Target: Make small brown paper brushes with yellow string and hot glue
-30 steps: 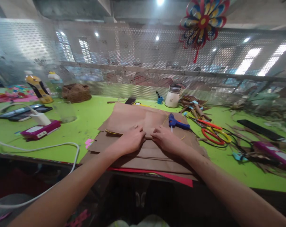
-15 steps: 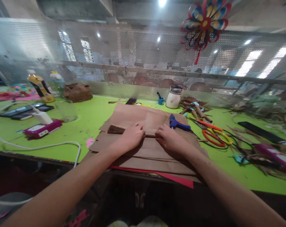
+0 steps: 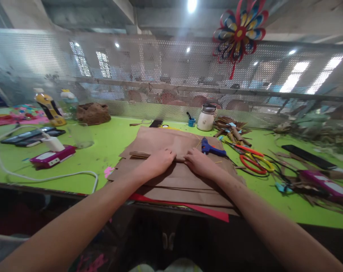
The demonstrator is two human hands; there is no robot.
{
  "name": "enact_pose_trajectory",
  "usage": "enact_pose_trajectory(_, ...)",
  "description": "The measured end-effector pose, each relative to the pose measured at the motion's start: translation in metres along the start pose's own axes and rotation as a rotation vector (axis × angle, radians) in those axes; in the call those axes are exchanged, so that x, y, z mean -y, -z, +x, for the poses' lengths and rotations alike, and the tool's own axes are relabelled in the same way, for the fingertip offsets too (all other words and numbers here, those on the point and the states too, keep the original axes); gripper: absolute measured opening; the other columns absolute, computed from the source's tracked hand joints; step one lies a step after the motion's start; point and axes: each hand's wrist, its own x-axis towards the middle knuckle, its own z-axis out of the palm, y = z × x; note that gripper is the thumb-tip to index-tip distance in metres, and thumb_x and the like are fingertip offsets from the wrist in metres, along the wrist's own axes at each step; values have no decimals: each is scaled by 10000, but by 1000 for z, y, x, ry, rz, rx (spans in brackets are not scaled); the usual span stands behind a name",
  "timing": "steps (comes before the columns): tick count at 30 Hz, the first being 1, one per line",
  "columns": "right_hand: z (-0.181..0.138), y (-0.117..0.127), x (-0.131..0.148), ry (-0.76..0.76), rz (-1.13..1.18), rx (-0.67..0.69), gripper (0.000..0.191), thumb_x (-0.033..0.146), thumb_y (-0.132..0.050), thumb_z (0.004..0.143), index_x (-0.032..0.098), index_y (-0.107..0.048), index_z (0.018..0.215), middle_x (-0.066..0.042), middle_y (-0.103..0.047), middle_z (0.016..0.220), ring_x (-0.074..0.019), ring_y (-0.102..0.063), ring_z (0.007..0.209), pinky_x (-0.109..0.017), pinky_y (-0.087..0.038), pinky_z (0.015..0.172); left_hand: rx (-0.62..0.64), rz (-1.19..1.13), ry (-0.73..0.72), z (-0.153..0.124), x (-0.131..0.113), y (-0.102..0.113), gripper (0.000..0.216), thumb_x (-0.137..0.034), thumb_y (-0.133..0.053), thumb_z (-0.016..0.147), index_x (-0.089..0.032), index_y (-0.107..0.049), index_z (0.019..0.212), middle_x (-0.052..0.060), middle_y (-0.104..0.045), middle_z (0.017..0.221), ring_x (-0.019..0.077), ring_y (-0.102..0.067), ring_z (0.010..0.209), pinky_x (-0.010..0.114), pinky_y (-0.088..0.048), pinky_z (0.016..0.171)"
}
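A narrow folded strip of brown paper point(image 3: 139, 155) lies crosswise on a stack of larger brown paper sheets point(image 3: 171, 183). My left hand point(image 3: 161, 160) is closed over the strip, its fingers curled around the upper edge, and the strip's left end sticks out past the wrist. Close by on the right, my right hand point(image 3: 198, 160) bends its fingers onto the same strip. A short stretch of paper shows between the two hands. My thumbs are mostly hidden. The blue glue gun point(image 3: 212, 148) rests on the sheets just beyond my right hand.
Right of the sheets lie scissors point(image 3: 253, 162) with red and yellow handles, cables and a purple power strip point(image 3: 326, 185). At the back stand a white jug point(image 3: 206, 119) and a blue pot point(image 3: 191, 122). Leftward are a clear cup point(image 3: 82, 136) and another purple power strip point(image 3: 52, 156).
The strip's left end showed several fanned layers before; now it looks flatter, turned to a broader face. Both hands stay at nearly the same place, and the camera view has shifted slightly.
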Motion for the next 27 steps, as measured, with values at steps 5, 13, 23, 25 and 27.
enact_pose_trajectory(5, -1, 7, 6, -22, -18, -21, 167, 192, -442, 885, 145, -602, 871, -102, -583, 867, -196, -505, 854, -285, -387, 730, 0, -55, 0, 4, 5, 2, 209, -130, -384, 846, -115, -592, 868, 96, -614, 806, 180, -558, 712, 301, -424, 682)
enact_pose_trajectory(13, -15, 25, 21, -178, 253, -164, 189, 259, -459, 872, 143, -568, 769, -32, -547, 721, -120, -440, 623, -242, -295, 571, 3, -74, -70, 7, 10, 37, 194, -179, -426, 851, -161, -619, 852, 64, -640, 798, 168, -564, 693, 263, -371, 616)
enact_pose_trajectory(23, -15, 44, 6, -268, 1066, 220, 440, 526, -505, 787, 106, -631, 820, 53, -388, 529, -65, -278, 474, -222, -220, 466, 2, -121, -85, 19, 2, 63, 219, -258, -489, 828, -154, -679, 793, 91, -670, 765, 183, -581, 706, 267, -357, 630)
enact_pose_trajectory(25, -17, 42, 8, -228, 1038, 217, 421, 520, -484, 806, 121, -609, 751, 42, -418, 539, -73, -315, 484, -223, -239, 474, 48, -186, -56, 18, 4, 57, 217, -255, -489, 819, -165, -686, 808, 80, -676, 764, 172, -579, 675, 256, -351, 602)
enact_pose_trajectory(27, -20, 39, 15, -204, 896, 131, 371, 472, -465, 838, 134, -599, 764, 10, -511, 617, -94, -401, 539, -225, -280, 511, 93, -245, -16, 14, 7, 50, 220, -246, -482, 816, -169, -687, 805, 73, -679, 758, 163, -571, 641, 251, -345, 582)
